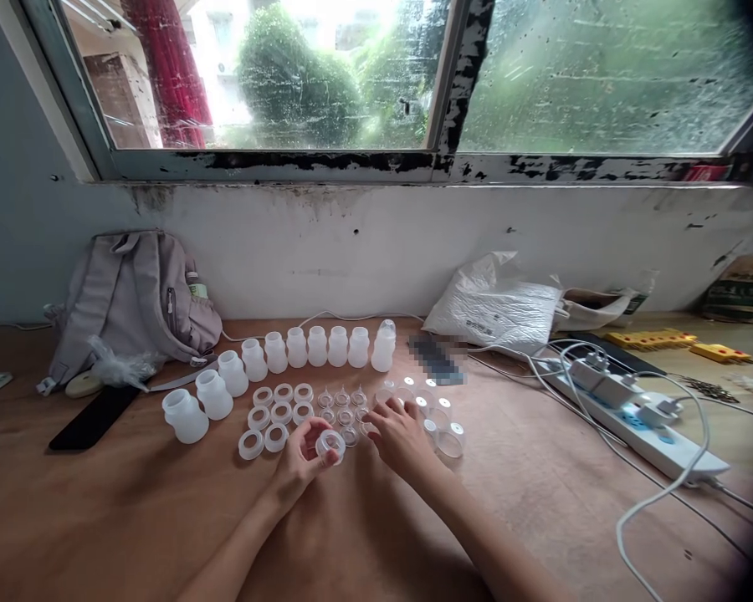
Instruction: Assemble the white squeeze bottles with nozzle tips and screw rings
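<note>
My left hand (307, 456) is closed around a translucent white bottle collar ring (330, 446), held just above the table with its opening tilted up. To its right, my right hand (398, 431) reaches over the clear bottle nipples (344, 416), fingers bent and apart. Its fingertips are at the right side of the nipples; whether they touch one I cannot tell. Several more collar rings (281, 412) lie in rows left of the nipples. Clear domed caps (450, 441) stand beyond and right of my right hand, which partly hides them.
Translucent bottle bodies (317, 346) curve along the back, ending at a capped bottle (384, 346). A black phone (94, 420) and grey backpack (141, 293) lie left. At right are a silver bag (495, 305), a power strip (640, 426) and loose white cables (706, 435).
</note>
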The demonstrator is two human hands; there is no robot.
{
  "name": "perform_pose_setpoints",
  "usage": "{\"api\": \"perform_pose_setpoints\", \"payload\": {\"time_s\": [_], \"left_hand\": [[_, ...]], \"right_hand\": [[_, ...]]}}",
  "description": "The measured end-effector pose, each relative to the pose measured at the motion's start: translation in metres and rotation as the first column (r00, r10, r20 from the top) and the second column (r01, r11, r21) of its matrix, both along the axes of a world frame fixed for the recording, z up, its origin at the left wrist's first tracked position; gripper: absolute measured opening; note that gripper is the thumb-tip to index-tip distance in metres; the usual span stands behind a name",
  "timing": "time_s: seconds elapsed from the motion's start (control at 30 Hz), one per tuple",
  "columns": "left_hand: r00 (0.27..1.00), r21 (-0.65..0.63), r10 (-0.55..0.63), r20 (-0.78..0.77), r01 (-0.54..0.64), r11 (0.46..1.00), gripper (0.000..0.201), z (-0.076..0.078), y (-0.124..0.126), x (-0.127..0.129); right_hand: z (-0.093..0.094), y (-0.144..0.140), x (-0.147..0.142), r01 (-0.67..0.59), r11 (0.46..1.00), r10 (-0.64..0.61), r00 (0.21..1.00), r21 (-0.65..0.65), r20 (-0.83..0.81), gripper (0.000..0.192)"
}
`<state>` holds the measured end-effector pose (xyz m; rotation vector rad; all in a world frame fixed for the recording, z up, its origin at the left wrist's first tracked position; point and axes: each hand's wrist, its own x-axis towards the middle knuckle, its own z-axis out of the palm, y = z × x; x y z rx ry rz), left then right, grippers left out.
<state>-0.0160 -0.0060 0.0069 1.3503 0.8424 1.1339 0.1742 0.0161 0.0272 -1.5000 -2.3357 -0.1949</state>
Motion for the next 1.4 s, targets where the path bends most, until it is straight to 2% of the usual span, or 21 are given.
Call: {"api": "perform_pose_setpoints", "payload": {"time_s": [0.1,0.23,0.3,0.37,0.43,0.53,0.63,0.7,0.8,0.87,0.97,1.17,1.33,1.4], "left_hand": [[0.998,0.072,0.033,-0.056,-0.029,0.997,0.044,-0.006,0.002,-0.001],[0.962,0.226,0.084,-0.259,-0.024,0.974,0.028,-0.010,0.000,0.001],[0.931,0.323,0.153,-0.331,-0.041,0.946,0.022,-0.009,-0.002,0.001],[0.886,0.448,0.240,-0.397,-0.042,0.893,0.020,-0.007,-0.004,-0.001],[0.809,0.562,0.330,-0.486,-0.001,0.827,0.019,-0.004,-0.005,-0.008],[0.655,0.664,0.490,-0.575,0.025,0.747,0.016,-0.002,-0.005,-0.031],[0.490,0.736,0.662,-0.567,-0.059,0.674,0.015,-0.003,-0.006,-0.066],[0.412,0.757,0.724,-0.553,-0.115,0.643,0.014,-0.006,-0.008,-0.091],[0.355,0.738,0.753,-0.553,-0.211,0.641,0.019,-0.015,-0.008,-0.120],[0.330,0.716,0.751,-0.572,-0.247,0.653,0.026,-0.022,-0.006,-0.131],[0.307,0.723,0.744,-0.593,-0.204,0.660,0.031,-0.030,-0.003,-0.135],[0.251,0.768,0.783,-0.570,-0.177,0.616,0.029,-0.031,-0.004,-0.136],[0.228,0.739,0.741,-0.632,-0.111,0.664,0.016,-0.031,-0.012,-0.149],[0.230,0.738,0.741,-0.631,-0.118,0.665,0.014,-0.027,-0.015,-0.152]], "right_hand": [[-0.005,-0.001,-0.001,0.008,1.000,-0.008,0.999,-0.005,0.051,0.017],[-0.011,0.001,0.001,0.011,1.000,-0.010,0.997,-0.006,0.072,0.016],[-0.011,0.001,0.001,0.004,1.000,-0.003,0.998,-0.013,0.069,0.016],[-0.010,0.000,0.001,-0.007,1.000,0.008,0.998,-0.020,0.063,0.017],[-0.006,0.000,0.000,-0.011,1.000,0.012,0.999,-0.025,0.042,0.017],[-0.002,0.000,0.000,-0.006,1.000,0.006,1.000,-0.005,-0.030,0.017],[0.000,0.002,0.000,0.004,0.996,0.006,0.993,0.084,-0.115,0.015],[0.000,0.003,0.000,0.007,0.991,0.015,0.987,0.136,-0.162,0.016],[-0.001,0.005,0.000,0.003,0.988,0.031,0.975,0.154,-0.221,0.018],[-0.002,0.006,0.000,-0.003,0.988,0.044,0.964,0.155,-0.262,0.018],[-0.002,0.007,-0.001,-0.012,0.985,0.068,0.944,0.174,-0.321,0.019],[-0.002,0.007,0.000,-0.004,0.984,0.071,0.922,0.175,-0.382,0.017],[-0.001,0.007,0.000,-0.001,0.986,0.067,0.919,0.168,-0.388,0.017],[-0.001,0.007,0.000,-0.002,0.986,0.068,0.919,0.168,-0.388,0.017]]}}
